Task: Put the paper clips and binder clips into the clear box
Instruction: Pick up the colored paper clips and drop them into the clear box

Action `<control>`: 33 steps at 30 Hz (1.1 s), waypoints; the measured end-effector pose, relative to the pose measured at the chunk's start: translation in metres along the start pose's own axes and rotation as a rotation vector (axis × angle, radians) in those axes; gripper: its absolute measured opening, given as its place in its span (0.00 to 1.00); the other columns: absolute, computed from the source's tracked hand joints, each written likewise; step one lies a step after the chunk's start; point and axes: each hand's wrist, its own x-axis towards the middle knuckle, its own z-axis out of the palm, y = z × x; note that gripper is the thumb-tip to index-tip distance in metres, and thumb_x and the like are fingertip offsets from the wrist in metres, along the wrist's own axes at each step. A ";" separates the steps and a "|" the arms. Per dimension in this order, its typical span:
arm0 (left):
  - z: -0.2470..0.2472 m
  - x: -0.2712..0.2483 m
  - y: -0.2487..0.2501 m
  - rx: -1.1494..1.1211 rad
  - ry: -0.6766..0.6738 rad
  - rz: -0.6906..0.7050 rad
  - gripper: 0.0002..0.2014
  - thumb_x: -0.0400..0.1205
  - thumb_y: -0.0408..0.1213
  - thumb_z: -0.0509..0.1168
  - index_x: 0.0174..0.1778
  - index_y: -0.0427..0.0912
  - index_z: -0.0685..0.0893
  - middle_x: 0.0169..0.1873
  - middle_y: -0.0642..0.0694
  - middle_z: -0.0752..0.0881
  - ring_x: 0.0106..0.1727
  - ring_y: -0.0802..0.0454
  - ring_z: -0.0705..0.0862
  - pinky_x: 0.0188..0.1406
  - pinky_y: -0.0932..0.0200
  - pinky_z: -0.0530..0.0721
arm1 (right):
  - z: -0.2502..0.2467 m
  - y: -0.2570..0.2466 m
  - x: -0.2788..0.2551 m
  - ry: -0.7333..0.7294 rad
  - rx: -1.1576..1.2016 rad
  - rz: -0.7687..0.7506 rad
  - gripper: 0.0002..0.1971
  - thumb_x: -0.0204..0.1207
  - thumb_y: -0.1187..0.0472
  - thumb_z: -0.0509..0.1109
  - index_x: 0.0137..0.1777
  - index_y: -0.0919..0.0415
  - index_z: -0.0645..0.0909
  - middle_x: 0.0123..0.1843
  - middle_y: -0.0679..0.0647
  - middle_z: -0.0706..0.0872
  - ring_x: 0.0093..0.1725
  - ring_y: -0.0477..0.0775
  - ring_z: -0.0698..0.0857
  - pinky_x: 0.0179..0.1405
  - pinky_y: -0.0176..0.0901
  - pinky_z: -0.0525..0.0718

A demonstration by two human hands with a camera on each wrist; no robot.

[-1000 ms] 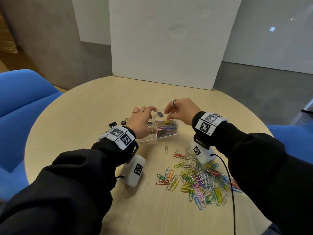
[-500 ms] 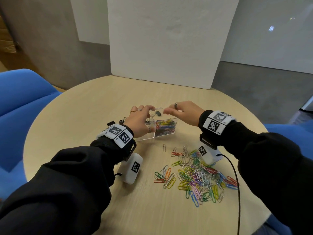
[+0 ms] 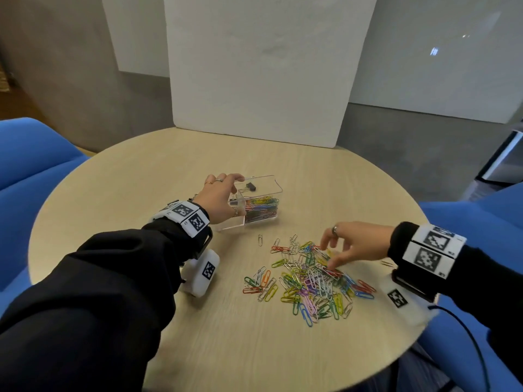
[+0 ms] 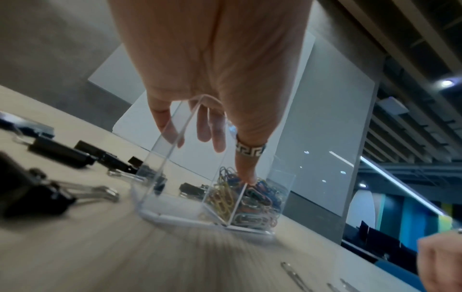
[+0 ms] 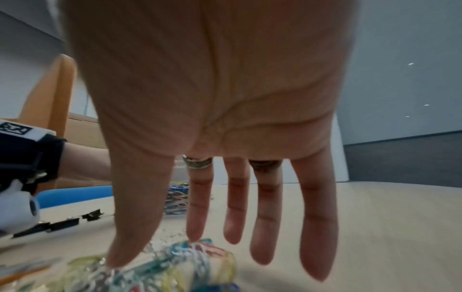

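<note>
The clear box (image 3: 232, 219) (image 4: 175, 177) stands on the round table. Its right compartment holds coloured paper clips (image 3: 261, 207) (image 4: 250, 203), and one black binder clip (image 3: 250, 187) lies at its far side. My left hand (image 3: 226, 199) (image 4: 200, 138) grips the box's left part, fingers over the far wall and thumb at the near side. A loose pile of coloured paper clips (image 3: 311, 281) (image 5: 175, 262) lies nearer me. Over it my right hand (image 3: 331, 256) (image 5: 175, 247) reaches down with straight, spread fingers, thumb and index touching the clips. Black binder clips (image 4: 57, 152) (image 5: 57, 225) lie left of the box.
A lone silver paper clip (image 3: 259, 239) lies between box and pile. A white board (image 3: 263, 66) stands at the wooden table's (image 3: 141, 179) far edge. Blue chairs (image 3: 28, 154) (image 3: 467, 213) flank the table.
My right hand has left the box and moved right and toward me, down onto the paper clip pile, fingers now spread. My left hand still holds the box.
</note>
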 end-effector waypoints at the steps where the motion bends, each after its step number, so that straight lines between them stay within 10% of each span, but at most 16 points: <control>1: -0.001 0.000 0.001 0.017 -0.012 -0.004 0.36 0.74 0.47 0.71 0.77 0.51 0.61 0.64 0.47 0.75 0.68 0.44 0.65 0.67 0.43 0.71 | 0.003 0.008 -0.003 0.010 0.001 0.034 0.24 0.72 0.44 0.71 0.66 0.52 0.75 0.56 0.47 0.75 0.48 0.44 0.76 0.44 0.34 0.71; 7: -0.016 -0.012 0.021 0.229 0.080 0.028 0.42 0.74 0.57 0.68 0.80 0.55 0.53 0.79 0.49 0.57 0.79 0.44 0.55 0.75 0.36 0.59 | 0.018 0.063 -0.015 0.128 -0.004 0.287 0.16 0.81 0.50 0.60 0.65 0.56 0.74 0.60 0.54 0.81 0.50 0.51 0.80 0.51 0.36 0.76; 10: -0.022 -0.029 0.041 0.306 0.193 0.181 0.30 0.78 0.54 0.64 0.75 0.52 0.63 0.73 0.48 0.66 0.74 0.45 0.63 0.71 0.43 0.65 | 0.023 0.080 -0.019 0.129 0.036 0.393 0.13 0.80 0.50 0.61 0.59 0.56 0.74 0.53 0.53 0.80 0.41 0.48 0.80 0.29 0.28 0.80; 17: 0.007 -0.071 0.064 0.131 -0.605 0.018 0.27 0.73 0.62 0.67 0.59 0.45 0.75 0.43 0.48 0.84 0.36 0.52 0.82 0.36 0.59 0.83 | 0.030 0.066 -0.017 0.061 0.310 0.395 0.09 0.79 0.52 0.64 0.52 0.57 0.74 0.46 0.56 0.83 0.39 0.51 0.83 0.34 0.38 0.86; 21: 0.029 -0.076 0.071 0.264 -0.613 0.083 0.19 0.75 0.49 0.70 0.56 0.45 0.74 0.36 0.52 0.79 0.34 0.55 0.78 0.32 0.59 0.80 | 0.032 0.033 -0.012 0.045 0.322 0.251 0.07 0.79 0.52 0.65 0.44 0.53 0.73 0.41 0.52 0.84 0.34 0.48 0.83 0.34 0.33 0.82; 27: 0.031 -0.066 0.082 0.207 -0.563 0.168 0.15 0.81 0.31 0.60 0.64 0.40 0.74 0.60 0.41 0.82 0.58 0.44 0.80 0.48 0.56 0.77 | 0.029 -0.004 0.006 0.069 0.382 0.047 0.08 0.82 0.56 0.61 0.54 0.59 0.78 0.39 0.46 0.82 0.28 0.37 0.81 0.28 0.23 0.77; 33: 0.033 -0.078 0.104 0.075 -0.595 0.205 0.27 0.70 0.61 0.70 0.55 0.47 0.75 0.47 0.49 0.81 0.46 0.51 0.78 0.42 0.58 0.76 | 0.013 0.007 -0.014 0.074 0.405 0.076 0.13 0.75 0.49 0.69 0.53 0.57 0.77 0.46 0.52 0.83 0.31 0.46 0.82 0.27 0.36 0.84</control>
